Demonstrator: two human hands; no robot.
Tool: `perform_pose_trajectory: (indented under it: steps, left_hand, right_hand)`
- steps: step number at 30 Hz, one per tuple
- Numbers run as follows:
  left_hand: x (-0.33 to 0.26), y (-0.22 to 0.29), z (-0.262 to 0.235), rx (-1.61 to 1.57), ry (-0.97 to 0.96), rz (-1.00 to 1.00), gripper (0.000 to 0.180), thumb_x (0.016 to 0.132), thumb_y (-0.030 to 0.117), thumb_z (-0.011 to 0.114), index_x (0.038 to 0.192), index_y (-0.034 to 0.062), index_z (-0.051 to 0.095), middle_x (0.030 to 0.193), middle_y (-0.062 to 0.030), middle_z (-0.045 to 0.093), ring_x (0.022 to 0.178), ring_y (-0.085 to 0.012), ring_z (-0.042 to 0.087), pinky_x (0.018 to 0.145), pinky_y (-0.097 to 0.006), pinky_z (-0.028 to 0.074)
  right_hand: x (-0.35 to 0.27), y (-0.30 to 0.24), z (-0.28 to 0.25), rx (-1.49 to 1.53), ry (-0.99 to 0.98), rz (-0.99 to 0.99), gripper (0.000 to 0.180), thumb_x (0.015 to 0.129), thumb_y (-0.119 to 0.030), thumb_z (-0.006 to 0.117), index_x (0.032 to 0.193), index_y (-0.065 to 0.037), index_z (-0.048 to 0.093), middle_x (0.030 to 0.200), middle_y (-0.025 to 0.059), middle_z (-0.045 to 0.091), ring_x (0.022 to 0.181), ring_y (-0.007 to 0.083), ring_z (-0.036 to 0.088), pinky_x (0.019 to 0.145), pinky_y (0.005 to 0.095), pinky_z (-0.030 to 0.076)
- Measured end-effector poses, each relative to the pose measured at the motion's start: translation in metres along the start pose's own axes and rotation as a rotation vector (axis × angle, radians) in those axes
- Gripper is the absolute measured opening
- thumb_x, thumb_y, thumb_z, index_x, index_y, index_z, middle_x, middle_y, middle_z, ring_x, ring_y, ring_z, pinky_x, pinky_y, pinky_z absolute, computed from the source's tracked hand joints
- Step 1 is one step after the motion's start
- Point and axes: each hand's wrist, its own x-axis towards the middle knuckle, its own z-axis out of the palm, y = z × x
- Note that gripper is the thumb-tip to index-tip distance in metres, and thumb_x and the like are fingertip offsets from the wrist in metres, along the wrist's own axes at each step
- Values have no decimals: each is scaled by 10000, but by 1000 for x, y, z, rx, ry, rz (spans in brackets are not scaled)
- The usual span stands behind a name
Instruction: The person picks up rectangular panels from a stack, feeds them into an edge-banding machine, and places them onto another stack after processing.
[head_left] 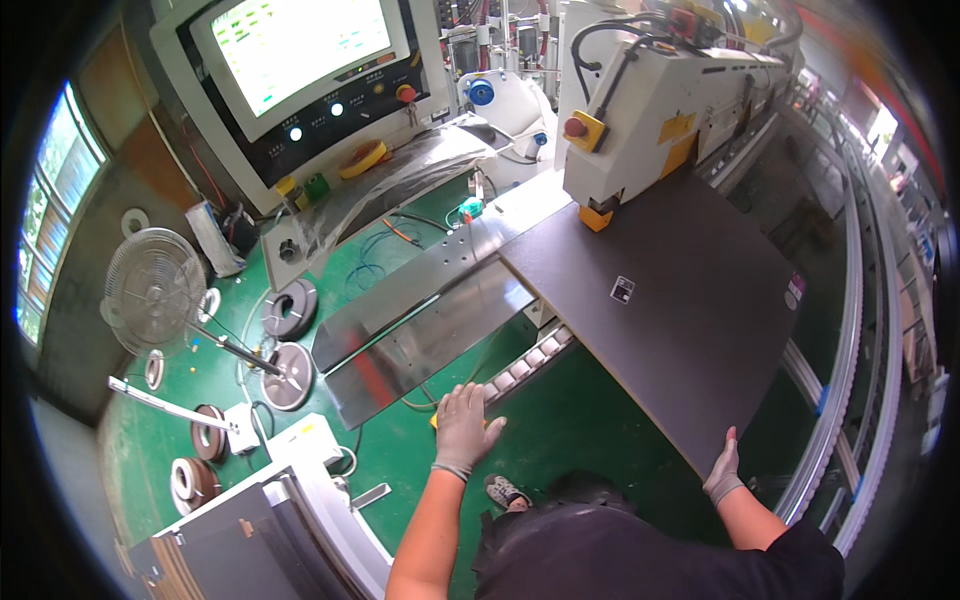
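Green-painted floor (590, 425) shows below the fingers, and a white machine head with a yellow-and-red button box (640, 125) stands ahead of them, up and to the right. A flat, dark grey-brown panel with a pale edge (690, 310) lies ahead of and to the left of the right fingers, its far part running beneath the machine head. The right hand (724, 472), in a pale glove, meets the panel's nearest corner; one digit shows on top, but I cannot tell whether the fingers are clamped on it. The left hand (464, 430), gloved alike, has its fingers side by side and its thumb spread, apart from the panel; it is at the near end of a rail of white rollers (522, 368), though contact is unclear. With so much panel reaching out past the rail, the near corner could dip if the right hand gives too little support; an uneven push from that one corner could also swing the panel askew, and the left fingers could get pinched against the rollers. One corner points toward the person, at the right fingers. The long axis seems to follow the left edge, slanting from far left toward those fingers, though lens bending and the hidden far end leave that uncertain.
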Motion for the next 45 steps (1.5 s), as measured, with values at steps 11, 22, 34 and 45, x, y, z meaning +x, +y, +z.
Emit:
perform_pose_trajectory:
  steps: [11, 22, 34, 45]
  left_hand:
    - [25, -37, 54, -289, 225, 17, 502, 679, 484, 792, 957, 82, 674, 736, -81, 642, 673, -293, 639, 604, -405, 498]
    - [22, -42, 64, -332, 74, 16, 432, 766, 477, 723, 980, 103, 691, 768, -82, 650, 687, -274, 642, 600, -402, 505]
    - [31, -30, 55, -84, -187, -149, 495, 734, 533, 705, 1007, 121, 686, 850, -96, 677, 746, -303, 661, 648, -427, 520]
    - [52, -1, 10, -77, -343, -334, 635, 826, 577, 650, 1194, 62, 601, 1113, -131, 651, 1030, -322, 623, 888, -431, 479]
  right_hand:
    - [104, -76, -14, -360, 573, -164, 898, 918, -693, 478, 1422, 49, 430, 1431, 134, 497, 1279, 261, 508, 1087, 358, 384]
    - [213, -155, -111, -460, 781, -270, 937, 922, -722, 408, 1360, 103, 482, 1344, 182, 576, 1215, 318, 566, 1025, 374, 435]
    - [343, -217, -166, -690, 905, -210, 939, 951, -701, 320, 1416, 111, 403, 1371, 237, 547, 1215, 358, 567, 1017, 378, 433]
    - [351, 33, 101, -1831, -687, -1369, 395, 913, -251, 611, 1225, -9, 596, 1106, 221, 647, 1046, 331, 609, 889, 456, 482]
